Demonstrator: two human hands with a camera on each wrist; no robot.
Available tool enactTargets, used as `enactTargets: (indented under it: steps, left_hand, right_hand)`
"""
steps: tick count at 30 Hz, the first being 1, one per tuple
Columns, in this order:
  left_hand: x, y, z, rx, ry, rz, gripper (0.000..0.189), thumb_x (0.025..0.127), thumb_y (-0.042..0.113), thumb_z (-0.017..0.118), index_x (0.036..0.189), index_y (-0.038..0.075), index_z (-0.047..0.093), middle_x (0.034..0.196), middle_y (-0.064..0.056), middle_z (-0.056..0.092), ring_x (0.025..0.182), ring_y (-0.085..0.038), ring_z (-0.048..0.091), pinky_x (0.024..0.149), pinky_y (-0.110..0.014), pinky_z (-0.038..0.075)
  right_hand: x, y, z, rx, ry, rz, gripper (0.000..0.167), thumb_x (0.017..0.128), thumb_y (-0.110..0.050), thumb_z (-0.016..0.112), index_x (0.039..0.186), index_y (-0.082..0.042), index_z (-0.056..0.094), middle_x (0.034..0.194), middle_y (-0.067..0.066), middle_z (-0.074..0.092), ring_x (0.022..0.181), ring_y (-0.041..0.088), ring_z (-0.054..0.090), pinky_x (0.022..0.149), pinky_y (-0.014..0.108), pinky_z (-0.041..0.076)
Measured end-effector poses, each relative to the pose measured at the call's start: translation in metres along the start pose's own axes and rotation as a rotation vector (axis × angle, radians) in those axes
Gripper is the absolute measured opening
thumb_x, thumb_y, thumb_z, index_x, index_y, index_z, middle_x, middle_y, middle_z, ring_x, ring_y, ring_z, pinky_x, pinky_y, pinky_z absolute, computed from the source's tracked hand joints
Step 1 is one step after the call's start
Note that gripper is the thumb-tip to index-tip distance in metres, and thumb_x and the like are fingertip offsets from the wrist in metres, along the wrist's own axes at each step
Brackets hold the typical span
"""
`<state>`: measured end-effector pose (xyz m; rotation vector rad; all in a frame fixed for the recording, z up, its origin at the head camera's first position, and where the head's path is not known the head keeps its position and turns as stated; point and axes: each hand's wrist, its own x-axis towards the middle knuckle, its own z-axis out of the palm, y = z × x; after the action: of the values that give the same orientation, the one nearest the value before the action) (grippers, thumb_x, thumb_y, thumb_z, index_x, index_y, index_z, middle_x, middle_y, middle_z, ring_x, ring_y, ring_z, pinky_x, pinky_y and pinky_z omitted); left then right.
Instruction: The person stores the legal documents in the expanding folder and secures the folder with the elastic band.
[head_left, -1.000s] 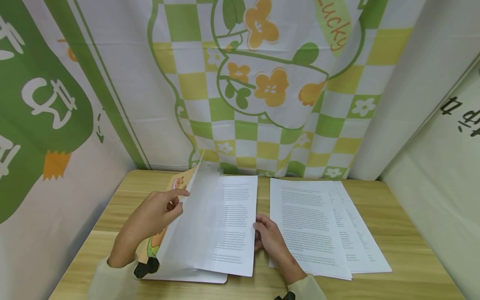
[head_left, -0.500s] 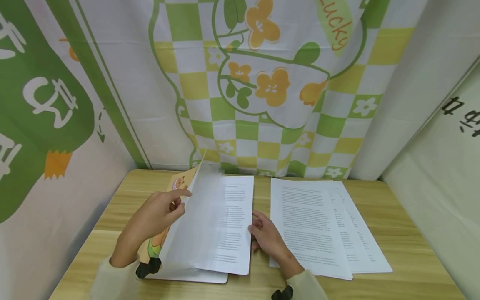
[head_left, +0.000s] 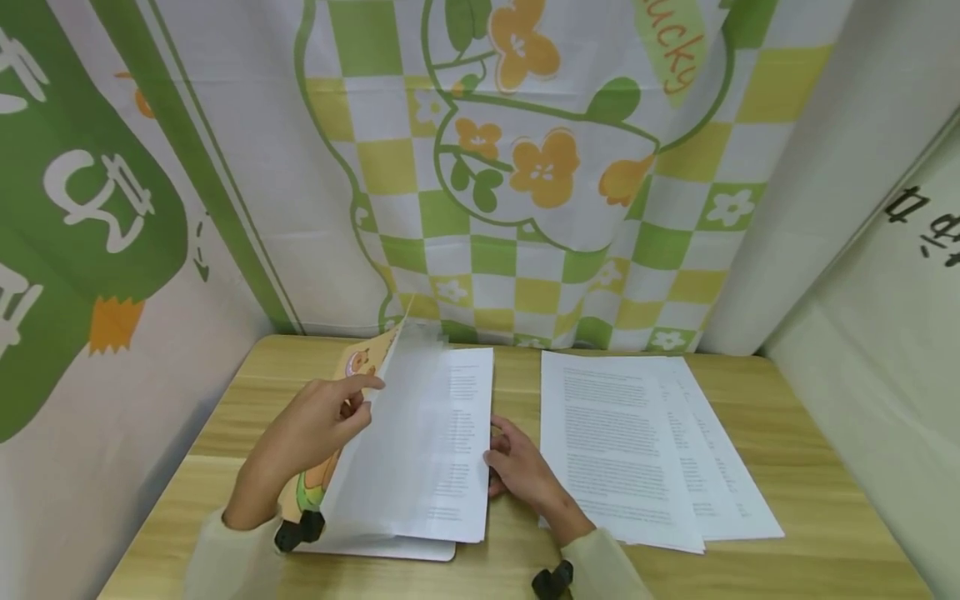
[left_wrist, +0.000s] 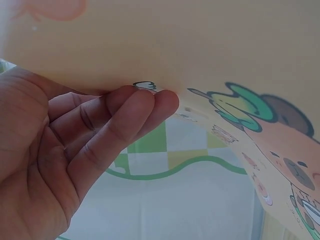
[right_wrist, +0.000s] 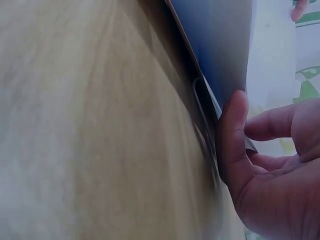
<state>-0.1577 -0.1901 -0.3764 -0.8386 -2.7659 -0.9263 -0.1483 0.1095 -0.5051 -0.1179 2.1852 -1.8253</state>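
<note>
A display book lies on the table with its yellow capybara cover [head_left: 362, 360] lifted. My left hand [head_left: 315, 429] pinches the raised edge of this cover between thumb and fingers; in the left wrist view the fingertips [left_wrist: 167, 102] meet its printed side. To the right of the cover spread translucent plastic pockets [head_left: 401, 421]. Printed paper [head_left: 471, 417] overlaps with a pocket, its left part veiled by the plastic. My right hand [head_left: 525, 471] pinches the paper's right edge; the right wrist view shows the thumb [right_wrist: 232, 135] against the sheet, fingers behind.
Several printed sheets [head_left: 611, 450] lie fanned on the wooden table [head_left: 810, 467] at right. A green-and-yellow checked curtain [head_left: 495, 258] hangs behind the table. White cloth walls stand on both sides.
My right hand has moved left with the printed paper, and a narrower strip of it shows beyond the pockets. My left hand keeps its hold on the raised cover, almost still.
</note>
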Motion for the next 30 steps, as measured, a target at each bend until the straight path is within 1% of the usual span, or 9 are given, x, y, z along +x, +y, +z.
enactTargets:
  steps: [6,13,18,24,30]
  left_hand:
    - [0.000,0.001,-0.001,0.007,-0.006,-0.010,0.029,0.095,0.001,0.060,0.121,-0.003,0.071,0.065,0.013,0.050,0.052,-0.001,0.038,0.050,-0.024,0.037]
    - [0.000,0.002,-0.002,0.005,-0.008,-0.009,0.028,0.095,0.000,0.060,0.121,-0.003,0.071,0.065,0.013,0.050,0.052,-0.002,0.039,0.051,-0.024,0.037]
    - [0.001,0.002,0.000,0.001,-0.008,-0.006,0.028,0.095,0.000,0.060,0.121,-0.003,0.071,0.065,0.013,0.050,0.052,-0.001,0.039,0.050,-0.024,0.038]
    - [0.001,0.001,0.001,0.000,-0.003,-0.006,0.028,0.095,0.000,0.060,0.121,-0.003,0.071,0.065,0.013,0.050,0.052,-0.001,0.039,0.050,-0.024,0.038]
    - [0.000,0.001,0.002,-0.002,0.001,-0.006,0.028,0.095,0.000,0.061,0.121,-0.003,0.071,0.066,0.014,0.051,0.052,-0.001,0.040,0.050,-0.025,0.039]
  right_hand:
    - [0.006,0.001,0.005,0.004,-0.004,0.008,0.063,0.096,0.002,0.055,0.156,0.000,0.035,0.105,0.016,0.064,0.073,0.021,0.062,0.056,0.039,0.058]
    - [0.012,-0.001,0.010,-0.001,-0.064,0.004,0.061,0.098,0.002,0.056,0.156,0.000,0.037,0.095,0.012,0.064,0.064,0.021,0.063,0.054,0.037,0.057]
    - [0.013,-0.003,0.013,0.004,-0.089,0.016,0.059,0.099,0.001,0.058,0.155,0.000,0.039,0.093,0.012,0.062,0.066,0.020,0.063,0.052,0.033,0.055]
    - [0.015,-0.005,0.015,-0.022,-0.090,0.025,0.059,0.099,-0.001,0.058,0.155,-0.002,0.040,0.092,0.012,0.061,0.068,0.021,0.063,0.051,0.030,0.052]
    - [0.019,-0.003,0.018,-0.092,-0.095,-0.024,0.060,0.098,0.000,0.058,0.154,0.000,0.039,0.090,0.011,0.061,0.064,0.020,0.063,0.049,0.031,0.052]
